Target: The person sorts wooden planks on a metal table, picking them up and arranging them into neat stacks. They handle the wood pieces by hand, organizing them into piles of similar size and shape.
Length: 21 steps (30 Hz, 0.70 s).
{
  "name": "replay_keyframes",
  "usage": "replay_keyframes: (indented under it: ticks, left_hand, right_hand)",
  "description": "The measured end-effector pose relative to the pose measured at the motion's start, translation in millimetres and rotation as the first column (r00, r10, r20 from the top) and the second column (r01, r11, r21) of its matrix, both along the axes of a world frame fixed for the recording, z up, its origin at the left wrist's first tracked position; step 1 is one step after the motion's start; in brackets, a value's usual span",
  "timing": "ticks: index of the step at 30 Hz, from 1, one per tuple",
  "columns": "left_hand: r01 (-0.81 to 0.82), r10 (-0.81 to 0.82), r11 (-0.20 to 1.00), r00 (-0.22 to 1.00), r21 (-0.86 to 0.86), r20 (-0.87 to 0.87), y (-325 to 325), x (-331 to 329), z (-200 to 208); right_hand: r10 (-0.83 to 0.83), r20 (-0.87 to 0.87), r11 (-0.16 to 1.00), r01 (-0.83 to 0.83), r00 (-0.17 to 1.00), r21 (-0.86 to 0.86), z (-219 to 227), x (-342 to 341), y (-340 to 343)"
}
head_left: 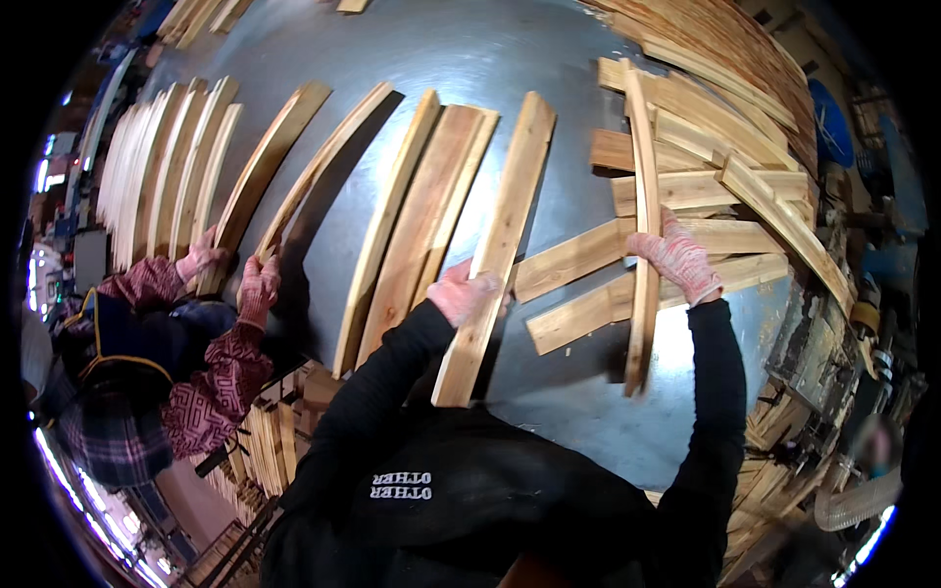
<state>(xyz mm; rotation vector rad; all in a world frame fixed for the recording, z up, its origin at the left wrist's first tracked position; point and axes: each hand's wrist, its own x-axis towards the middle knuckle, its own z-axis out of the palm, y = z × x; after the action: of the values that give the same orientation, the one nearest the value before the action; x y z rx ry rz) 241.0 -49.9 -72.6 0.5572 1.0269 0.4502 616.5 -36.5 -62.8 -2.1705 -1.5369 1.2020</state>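
Observation:
My left hand (463, 292), in a pink and white knit glove, is closed around the left edge of a wide wooden board (502, 230). That board slants over the metal table, its near end close to my body. In my right hand (678, 257), gloved alike, is a narrow wooden strip (646, 216), gripped near its middle and pointing away from me. Under and beside this strip lie several loose boards (573, 258), spread crosswise. Left of my left hand, a group of wooden boards (417, 235) lies side by side.
A co-worker's gloved hands (257, 289) hold a wooden strip (323, 162) and touch a board at the left. Several strips (162, 176) stand in a row beyond them. A wood pile (725, 127) covers the table's right side. The grey metal tabletop (470, 49) stretches away from me.

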Motion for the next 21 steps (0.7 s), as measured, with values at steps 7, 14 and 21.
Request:
replay_keyframes:
  ticks: [7,14,21]
  left_hand:
    - [0.695,-0.025,0.715,0.130,0.073,-0.991,-5,-55,17]
    - [0.127,0.083,0.779,0.950,0.614,-0.302,-21,-38,67]
    - [-0.187,0.138,0.952,0.969,0.242,0.203,-7,-89,28]
  right_hand:
    - [-0.245,-0.817,0.915,0.404,0.523,-0.015,-7,-123,10]
    - [-0.249,-0.811,0.920,0.391,0.530,-0.027,14,-215,41]
    - [-0.312,-0.687,0.860,0.502,0.656,0.088,41,-242,46]
